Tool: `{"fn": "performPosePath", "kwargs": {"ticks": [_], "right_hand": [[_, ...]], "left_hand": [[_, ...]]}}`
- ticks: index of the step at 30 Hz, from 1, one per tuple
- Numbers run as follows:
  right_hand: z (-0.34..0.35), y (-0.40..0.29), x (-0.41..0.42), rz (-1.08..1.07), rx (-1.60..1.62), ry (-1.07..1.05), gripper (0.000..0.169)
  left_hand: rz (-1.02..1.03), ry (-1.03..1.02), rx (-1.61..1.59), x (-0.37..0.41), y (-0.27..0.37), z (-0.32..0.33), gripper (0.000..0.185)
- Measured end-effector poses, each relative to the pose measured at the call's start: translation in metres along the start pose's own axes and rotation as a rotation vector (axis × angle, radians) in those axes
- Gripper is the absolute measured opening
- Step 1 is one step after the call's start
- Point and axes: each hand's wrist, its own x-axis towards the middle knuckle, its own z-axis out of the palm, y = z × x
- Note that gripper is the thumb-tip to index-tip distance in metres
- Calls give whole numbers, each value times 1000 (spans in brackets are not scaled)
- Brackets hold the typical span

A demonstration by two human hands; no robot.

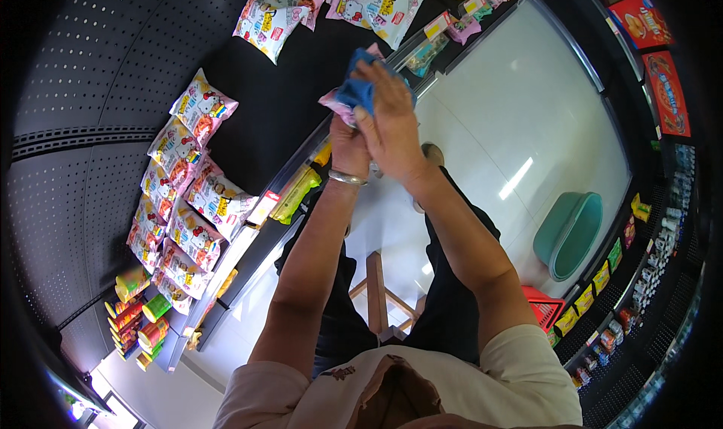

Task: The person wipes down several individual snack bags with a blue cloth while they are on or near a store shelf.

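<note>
A pink and white snack bag (337, 106) is gripped from below by my left hand (348, 147), which has a metal bangle at its wrist. Over the bag lies a blue cloth (357, 93), pressed against it by my right hand (391, 127). The cloth and my fingers hide most of the bag. Both hands are above the front edge of a black shelf (282, 96). On that shelf, similar snack bags stand in overlapping rows on the left (203, 110), and several more snack bags (373, 8) lie at the far end.
Stacked canisters (152, 307) stand beyond the left rows. Price tags line the shelf rail (262, 209), with yellow-green packets (296, 195) below. A teal tub (567, 237) and a red basket (543, 307) sit on the floor by the opposite shelves. A wooden stool (375, 293) is between my legs.
</note>
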Motion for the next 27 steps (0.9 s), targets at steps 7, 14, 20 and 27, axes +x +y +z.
{"fn": "performPosePath", "kwargs": {"ticks": [7,14,20,27], "right_hand": [[2,-9,1,-113,12,-155,45],[-9,32,4,277,230,86,48],[-8,41,-7,357,199,-19,40],[-9,45,-16,378,177,-137,33]], "left_hand": [[-215,174,-494,9,14,-4,45],[-171,-34,-248,-3,19,8,40],[-274,166,-310,1,34,10,31],[-227,286,-387,7,47,-2,33]]}}
